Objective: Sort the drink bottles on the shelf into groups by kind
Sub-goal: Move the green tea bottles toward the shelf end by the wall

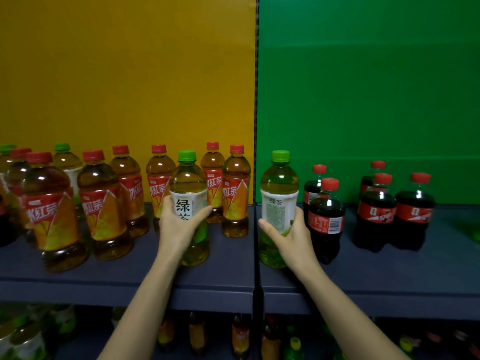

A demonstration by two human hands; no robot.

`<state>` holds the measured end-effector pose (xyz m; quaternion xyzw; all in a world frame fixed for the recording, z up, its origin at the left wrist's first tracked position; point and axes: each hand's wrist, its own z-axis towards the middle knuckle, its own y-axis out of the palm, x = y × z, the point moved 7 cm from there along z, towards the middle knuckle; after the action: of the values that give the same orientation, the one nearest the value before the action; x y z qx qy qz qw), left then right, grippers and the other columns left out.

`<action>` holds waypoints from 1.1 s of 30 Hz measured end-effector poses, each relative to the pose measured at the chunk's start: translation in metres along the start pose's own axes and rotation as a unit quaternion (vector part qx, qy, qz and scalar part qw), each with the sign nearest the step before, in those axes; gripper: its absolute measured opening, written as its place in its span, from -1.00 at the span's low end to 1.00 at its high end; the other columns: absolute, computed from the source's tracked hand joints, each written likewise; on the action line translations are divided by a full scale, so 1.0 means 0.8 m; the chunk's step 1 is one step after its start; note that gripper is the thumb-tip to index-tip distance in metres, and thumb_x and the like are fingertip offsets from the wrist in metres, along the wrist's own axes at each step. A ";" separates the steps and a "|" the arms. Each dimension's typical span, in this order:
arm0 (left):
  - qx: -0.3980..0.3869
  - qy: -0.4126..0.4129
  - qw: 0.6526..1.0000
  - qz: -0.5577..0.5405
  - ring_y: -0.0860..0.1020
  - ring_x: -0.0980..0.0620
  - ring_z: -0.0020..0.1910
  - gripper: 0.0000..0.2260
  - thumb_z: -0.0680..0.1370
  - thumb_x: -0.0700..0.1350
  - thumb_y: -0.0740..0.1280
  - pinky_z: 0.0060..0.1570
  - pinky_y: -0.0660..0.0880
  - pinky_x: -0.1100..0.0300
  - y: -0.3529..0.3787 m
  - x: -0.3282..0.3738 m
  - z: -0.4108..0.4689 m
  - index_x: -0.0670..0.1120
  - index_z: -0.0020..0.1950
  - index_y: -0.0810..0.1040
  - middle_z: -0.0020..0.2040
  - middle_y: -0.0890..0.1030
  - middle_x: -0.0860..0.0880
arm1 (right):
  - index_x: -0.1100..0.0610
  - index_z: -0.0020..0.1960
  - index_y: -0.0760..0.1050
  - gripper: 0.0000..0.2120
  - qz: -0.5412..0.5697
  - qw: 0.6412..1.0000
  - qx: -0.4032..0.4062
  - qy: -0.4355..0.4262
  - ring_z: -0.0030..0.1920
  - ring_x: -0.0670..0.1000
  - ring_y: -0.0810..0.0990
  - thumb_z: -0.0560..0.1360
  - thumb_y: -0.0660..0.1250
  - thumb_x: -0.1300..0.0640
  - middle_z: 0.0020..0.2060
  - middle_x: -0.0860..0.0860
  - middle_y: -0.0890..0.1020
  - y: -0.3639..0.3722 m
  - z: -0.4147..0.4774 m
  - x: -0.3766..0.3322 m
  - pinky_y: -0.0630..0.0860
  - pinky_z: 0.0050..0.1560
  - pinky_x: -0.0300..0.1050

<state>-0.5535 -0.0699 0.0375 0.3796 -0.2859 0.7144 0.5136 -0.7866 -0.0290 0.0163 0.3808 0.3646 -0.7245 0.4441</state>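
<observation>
My left hand (179,227) grips a green-capped green tea bottle (189,183) with a white label, standing among red-capped iced black tea bottles (104,203) on the left half of the dark shelf (228,258). My right hand (291,235) grips a second green tea bottle (279,188) just right of the shelf divider. Beside it stand several small cola bottles (326,219) with red caps and red labels. Two more green caps (61,147) show at the far left behind the black teas.
The back panel is yellow (130,74) on the left and green (363,74) on the right, split by a dark vertical post (256,100). A lower shelf (197,331) holds more mixed bottles in shadow. Bare shelf lies right of the colas.
</observation>
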 end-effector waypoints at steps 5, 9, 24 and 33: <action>0.006 0.058 0.998 -0.001 0.49 0.21 -0.07 -0.49 0.30 -0.17 0.53 -0.13 0.44 0.35 0.004 0.036 -0.019 -0.03 0.14 0.35 -0.05 0.47 0.15 | 0.09 0.30 0.26 -0.41 -0.005 1.000 -0.011 -0.023 0.10 -0.12 0.53 0.37 0.44 0.04 0.10 -0.07 0.52 -0.009 -0.020 -0.016 0.44 -0.01 -0.39; -0.015 0.102 0.994 -0.027 0.49 0.27 0.02 -0.43 0.24 -0.06 0.53 0.01 0.46 0.33 0.007 0.077 -0.033 0.08 0.16 0.36 0.03 0.48 0.21 | 0.02 0.29 0.26 -0.41 0.008 0.999 -0.019 -0.043 0.10 -0.25 0.51 0.35 0.45 0.03 0.07 -0.18 0.51 -0.023 -0.036 -0.038 0.47 0.03 -0.42; -0.012 0.102 0.994 -0.042 0.58 0.17 0.06 -0.43 0.15 0.14 0.49 -0.01 0.55 0.24 -0.069 0.102 -0.047 0.19 0.11 0.42 0.09 0.59 0.09 | -0.10 0.18 0.32 -0.44 0.058 0.994 -0.059 -0.064 0.04 -0.30 0.56 0.24 0.40 -0.16 0.05 -0.23 0.58 0.027 -0.061 -0.092 0.49 -0.01 -0.38; 0.039 0.101 0.994 0.010 0.58 0.12 0.10 -0.34 0.14 0.15 0.50 0.09 0.55 0.11 -0.276 0.082 -0.013 0.10 0.20 0.42 0.12 0.59 0.05 | -0.09 0.22 0.32 -0.35 0.109 0.985 -0.108 -0.080 0.04 -0.31 0.56 0.18 0.37 -0.21 0.06 -0.22 0.58 0.208 -0.098 -0.162 0.49 -0.08 -0.46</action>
<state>-0.3584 0.0403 0.0907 0.3221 -0.2085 0.7646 0.5178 -0.5745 0.0294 0.0634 0.3089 0.3599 -0.6562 0.5869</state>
